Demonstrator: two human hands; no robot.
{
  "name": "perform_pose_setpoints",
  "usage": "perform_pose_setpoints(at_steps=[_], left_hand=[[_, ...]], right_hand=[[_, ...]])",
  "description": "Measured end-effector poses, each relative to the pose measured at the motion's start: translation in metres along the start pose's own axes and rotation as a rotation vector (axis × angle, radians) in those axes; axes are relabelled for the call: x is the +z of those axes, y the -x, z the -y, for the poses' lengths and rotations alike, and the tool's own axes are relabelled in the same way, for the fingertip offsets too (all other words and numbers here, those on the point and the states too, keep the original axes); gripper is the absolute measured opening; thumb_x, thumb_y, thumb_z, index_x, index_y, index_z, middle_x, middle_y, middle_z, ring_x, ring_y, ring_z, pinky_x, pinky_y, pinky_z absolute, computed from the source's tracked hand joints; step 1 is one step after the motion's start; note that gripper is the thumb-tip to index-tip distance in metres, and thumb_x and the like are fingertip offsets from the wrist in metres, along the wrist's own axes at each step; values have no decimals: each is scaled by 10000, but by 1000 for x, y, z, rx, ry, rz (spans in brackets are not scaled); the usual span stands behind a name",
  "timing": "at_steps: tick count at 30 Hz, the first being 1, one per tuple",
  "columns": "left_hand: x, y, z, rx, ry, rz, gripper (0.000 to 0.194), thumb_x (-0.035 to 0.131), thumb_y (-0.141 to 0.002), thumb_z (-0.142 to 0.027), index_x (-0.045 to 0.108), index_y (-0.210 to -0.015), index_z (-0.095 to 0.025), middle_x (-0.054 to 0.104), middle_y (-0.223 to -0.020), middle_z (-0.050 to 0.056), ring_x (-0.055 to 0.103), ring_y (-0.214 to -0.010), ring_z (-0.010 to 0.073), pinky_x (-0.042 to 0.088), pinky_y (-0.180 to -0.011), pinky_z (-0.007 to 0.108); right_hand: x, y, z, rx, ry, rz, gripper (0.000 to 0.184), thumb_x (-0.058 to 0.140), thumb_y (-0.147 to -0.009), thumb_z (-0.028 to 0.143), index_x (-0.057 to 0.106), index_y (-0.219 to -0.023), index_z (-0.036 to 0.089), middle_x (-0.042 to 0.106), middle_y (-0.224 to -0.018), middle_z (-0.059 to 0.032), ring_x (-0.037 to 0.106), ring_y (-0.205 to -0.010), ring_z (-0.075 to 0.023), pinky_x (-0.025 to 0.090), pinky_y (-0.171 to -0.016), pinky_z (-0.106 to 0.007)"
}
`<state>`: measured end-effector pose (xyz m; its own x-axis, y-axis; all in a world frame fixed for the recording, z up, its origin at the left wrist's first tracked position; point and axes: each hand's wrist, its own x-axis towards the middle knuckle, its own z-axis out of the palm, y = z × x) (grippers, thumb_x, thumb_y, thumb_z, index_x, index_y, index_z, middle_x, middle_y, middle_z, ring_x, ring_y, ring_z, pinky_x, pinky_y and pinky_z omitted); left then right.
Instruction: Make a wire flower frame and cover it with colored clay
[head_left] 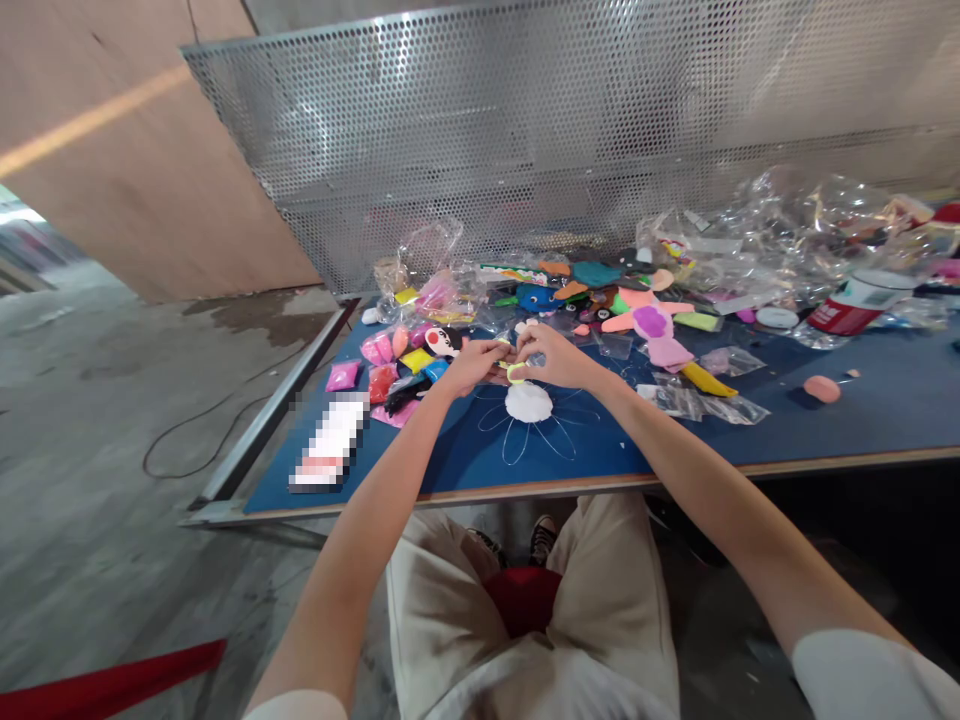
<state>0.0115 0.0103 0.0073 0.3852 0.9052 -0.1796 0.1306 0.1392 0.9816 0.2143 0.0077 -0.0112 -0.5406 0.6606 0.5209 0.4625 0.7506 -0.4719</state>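
My left hand (478, 366) and my right hand (556, 357) meet above the middle of the blue table. Between their fingertips is a small piece of pale yellow modelling clay (516, 373), partly hidden by the fingers. Both hands are closed on it. Just below, a flat round white clay piece (529, 402) lies on the tabletop. Thin pale petal-shaped loops (517, 450) spread out from its edge; whether they are wire or drawn lines I cannot tell.
Colourful clay packets (381, 381) lie to the left, near a blurred white rectangle (330, 443). Clay figures (540, 297) and crumpled clear bags line the back, below a perforated metal panel (480, 110). Rightward are a yellow banana-like piece (707, 380), a pink lump (822, 388) and a red-white tub (855, 303).
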Motion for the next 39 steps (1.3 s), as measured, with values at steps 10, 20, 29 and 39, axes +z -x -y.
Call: perform_pose_setpoints(at_steps=[10, 20, 29, 39], left_hand=[[-8, 2, -1, 102, 22, 48, 270, 779, -877, -258, 768, -1124, -147, 809, -1030, 121, 783, -768, 213, 664, -832, 430], [-17, 4, 1, 78, 19, 214, 489, 943, -698, -240, 733, -1125, -129, 805, -887, 100, 792, -813, 212, 663, -833, 364], [-17, 8, 1, 87, -49, 236, 510, 931, -709, -189, 722, -1167, -112, 803, -896, 87, 775, -853, 186, 630, -934, 394], [-11, 9, 6, 192, -145, 271, 487, 950, -633, -270, 754, -1070, -182, 762, -1002, 86, 744, -951, 215, 622, -803, 327]], right_hand=[[-7, 2, 5, 262, -64, -10, 528, 803, -761, 578, 682, -1095, 188, 705, -1067, -101, 623, -873, -222, 474, -747, -332], [-18, 0, 18, 342, -269, 156, 516, 766, -725, 697, 740, -709, 182, 664, -612, -20, 566, -593, -146, 363, -585, -287], [-27, 2, 15, 314, -256, 239, 457, 647, -874, 605, 729, -729, 180, 694, -663, -26, 502, -566, -110, 347, -572, -279], [-25, 2, 17, 329, -317, 221, 318, 822, -715, 483, 682, -731, 198, 660, -656, 5, 557, -616, -140, 408, -604, -292]])
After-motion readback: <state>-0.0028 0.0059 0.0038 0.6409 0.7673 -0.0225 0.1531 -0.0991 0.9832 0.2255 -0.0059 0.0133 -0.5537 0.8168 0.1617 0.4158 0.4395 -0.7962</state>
